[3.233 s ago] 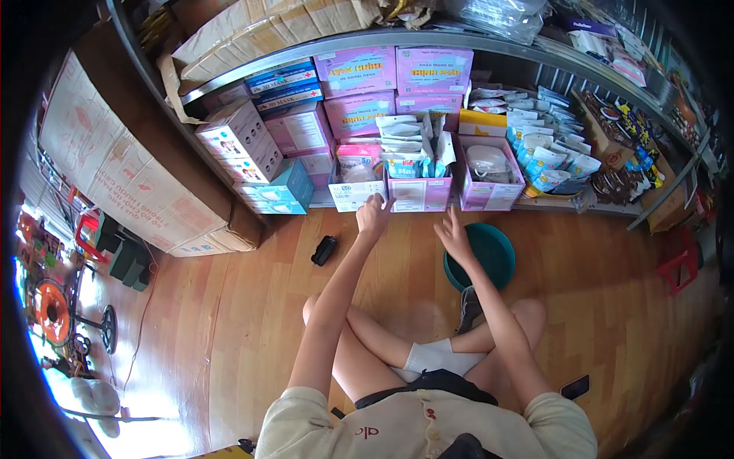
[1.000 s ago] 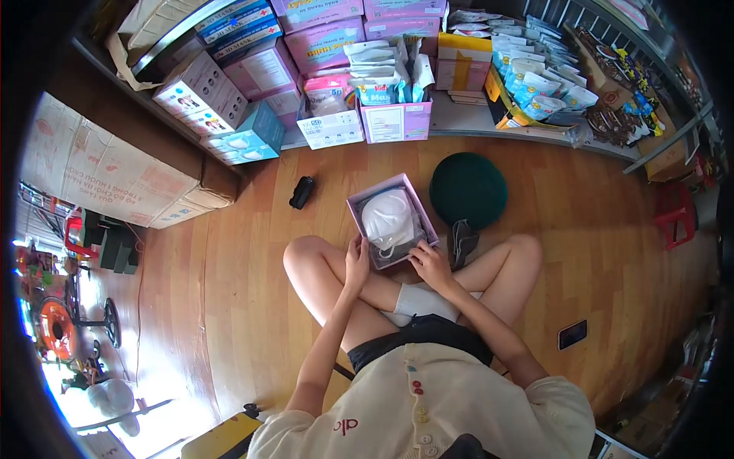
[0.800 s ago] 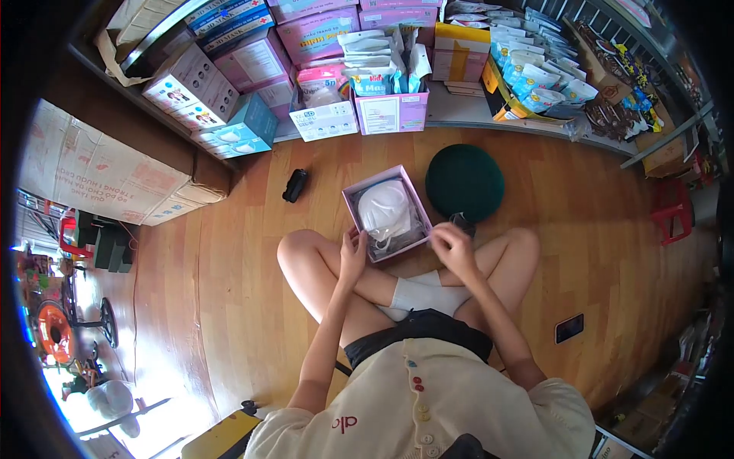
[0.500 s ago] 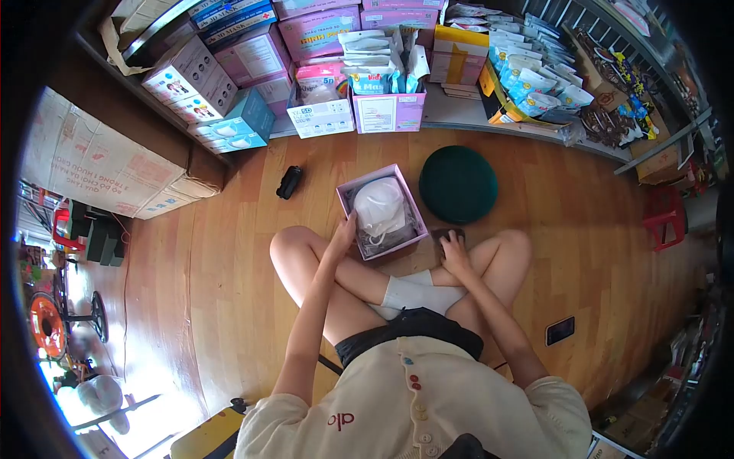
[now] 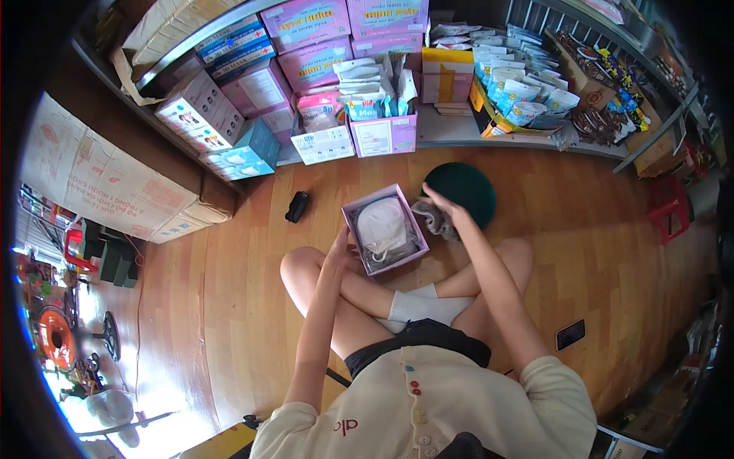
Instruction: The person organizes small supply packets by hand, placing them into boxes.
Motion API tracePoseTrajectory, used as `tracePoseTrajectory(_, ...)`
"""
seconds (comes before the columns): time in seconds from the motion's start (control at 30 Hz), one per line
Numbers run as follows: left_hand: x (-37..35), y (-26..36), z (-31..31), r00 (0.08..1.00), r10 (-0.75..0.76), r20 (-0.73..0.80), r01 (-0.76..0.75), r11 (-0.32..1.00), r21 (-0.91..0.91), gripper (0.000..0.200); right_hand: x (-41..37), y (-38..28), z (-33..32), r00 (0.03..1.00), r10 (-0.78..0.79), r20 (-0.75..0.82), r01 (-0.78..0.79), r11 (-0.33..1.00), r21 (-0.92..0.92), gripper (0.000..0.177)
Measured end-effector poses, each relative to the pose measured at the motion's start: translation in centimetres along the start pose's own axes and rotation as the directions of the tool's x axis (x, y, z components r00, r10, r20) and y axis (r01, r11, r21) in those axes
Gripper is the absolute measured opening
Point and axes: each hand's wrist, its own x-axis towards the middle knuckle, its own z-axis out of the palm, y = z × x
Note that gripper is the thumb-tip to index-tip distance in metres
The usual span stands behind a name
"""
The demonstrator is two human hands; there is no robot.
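I sit cross-legged on a wooden floor. An open pink box (image 5: 413, 229) with white masks (image 5: 381, 224) in a clear wrap lies in front of my knees. My left hand (image 5: 337, 246) rests against the box's left side. My right hand (image 5: 446, 210) is raised just right of the box and grips a grey cloth (image 5: 433, 220), which hangs in front of a dark green basin (image 5: 468, 183).
Low shelves behind hold pink, white and blue mask boxes (image 5: 308, 53) and packets (image 5: 517, 92). A small black object (image 5: 297, 206) lies on the floor to the left, a phone (image 5: 570, 334) to my right. A large cardboard carton (image 5: 107, 180) stands at left, a red stool (image 5: 671, 206) at right.
Since 3.2 s ago the pink box has come off the shelf onto the floor. In the last half second my right hand picked up the grey cloth from beside my knee and lifted it.
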Motion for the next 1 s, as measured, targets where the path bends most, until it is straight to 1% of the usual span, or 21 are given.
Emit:
tracePoseTrajectory(0.07,-1.1,-0.3,1.4,0.993,0.107,-0.039,-0.104,0.991,0.085,0.089,1.6,-0.7,1.5,1.0,-0.013,0.022,0.014,1.0,-0.026,0.086)
tracePoseTrajectory(0.1,-1.9,-0.1,2.2,0.977,0.201,-0.076,-0.187,0.969,0.164,0.085,0.9,-1.5,2.5,1.0,-0.004,-0.025,-0.002,0.977,-0.214,0.091)
tracePoseTrajectory(0.13,-3.1,0.6,2.9,0.975,0.21,-0.074,-0.196,0.967,0.163,0.085,0.7,-1.6,2.5,0.991,-0.109,-0.08,0.08,0.95,-0.301,0.093)
tracePoseTrajectory(0.2,-5.5,1.4,5.0,0.978,0.193,0.074,-0.205,0.953,0.222,0.079,-2.3,-2.4,3.0,0.931,-0.316,-0.18,0.19,0.845,-0.5,0.095)
tracePoseTrajectory(0.27,-7.1,2.4,8.9,0.958,0.221,0.181,-0.252,0.952,0.172,0.071,-5.4,-2.9,1.2,0.768,-0.539,-0.346,0.3,0.78,-0.549,0.088)
tracePoseTrajectory(0.33,-8.5,3.3,13.8,0.905,0.291,0.311,-0.359,0.914,0.189,0.068,-12.9,-5.4,-0.3,0.808,-0.52,-0.276,0.395,0.826,-0.401,0.083)
tracePoseTrajectory(0.4,-11.2,5.2,20.7,0.815,0.386,0.433,-0.51,0.832,0.218,0.07,-19.7,-6.6,-1.6,0.817,-0.426,-0.389,0.382,0.905,-0.189,0.077)
tracePoseTrajectory(0.43,-11.5,6.3,23.6,0.741,0.439,0.508,-0.604,0.766,0.219,0.073,-23.5,-7.5,0.0,0.776,-0.43,-0.462,0.408,0.9,-0.152,0.077)
tracePoseTrajectory(0.47,-9.7,8.1,25.6,0.714,0.308,0.629,-0.587,0.753,0.297,0.084,-26.1,-7.8,1.0,0.73,-0.429,-0.533,0.439,0.891,-0.117,0.077)
tracePoseTrajectory(0.5,-9.4,9.1,28.7,0.756,0.335,0.563,-0.559,0.777,0.288,0.093,-26.0,-7.3,0.5,0.615,-0.54,-0.574,0.604,0.791,-0.096,0.075)
tracePoseTrajectory(0.53,-9.1,10.4,30.8,0.659,0.316,0.682,-0.625,0.736,0.262,0.097,-25.8,-6.9,1.0,0.608,-0.541,-0.58,0.605,0.789,-0.102,0.075)
tracePoseTrajectory(0.6,-9.8,11.9,33.3,0.651,0.368,0.664,-0.663,0.702,0.261,0.093,-25.1,-6.3,2.3,0.19,-0.819,-0.542,0.821,0.435,-0.369,0.069)
tracePoseTrajectory(0.67,-7.7,13.6,33.0,0.574,0.325,0.751,-0.746,0.585,0.317,0.093,-19.9,-1.2,-4.4,0.111,-0.849,-0.517,0.782,0.396,-0.482,0.06)
tracePoseTrajectory(0.7,-8.4,13.6,32.2,0.551,0.31,0.775,-0.787,0.503,0.358,0.093,-18.6,-0.2,-4.2,0.043,-0.866,-0.499,0.762,0.351,-0.543,0.062)
tracePoseTrajectory(0.73,-4.7,13.3,31.0,0.533,0.344,0.773,-0.789,0.533,0.307,0.086,-17.4,1.3,-4.9,0.044,-0.913,-0.405,0.586,0.352,-0.73,0.067)
tracePoseTrajectory(0.77,-1.9,12.2,29.9,0.466,0.427,0.775,-0.865,0.405,0.297,0.084,-15.7,2.4,-5.4,0.089,-0.92,-0.383,0.58,0.36,-0.731,0.071)
tracePoseTrajectory(0.8,0.5,10.7,28.5,0.389,0.502,0.773,-0.919,0.266,0.29,0.087,-14.2,3.4,-4.9,0.104,-0.901,-0.421,0.695,0.369,-0.618,0.076)
tracePoseTrajectory(0.87,5.2,7.6,25.6,0.322,0.537,0.779,-0.944,0.24,0.225,0.097,-11.2,5.7,-5.3,0.169,-0.845,-0.508,0.631,0.488,-0.603,0.08)
tracePoseTrajectory(0.9,6.9,5.9,24.4,0.324,0.543,0.775,-0.944,0.236,0.23,0.097,-10.0,7.2,-5.8,0.174,-0.847,-0.502,0.636,0.486,-0.6,0.08)
tracePoseTrajectory(0.97,8.8,3.5,23.1,0.207,0.6,0.772,-0.978,0.14,0.154,0.102,-8.4,9.1,-6.7,0.096,-0.896,-0.433,0.675,0.378,-0.634,0.081)
tracePoseTrajectory(1.0,8.9,3.4,22.7,0.212,0.6,0.771,-0.977,0.141,0.159,0.102,-8.6,8.9,-6.7,0.099,-0.895,-0.435,0.677,0.381,-0.63,0.081)
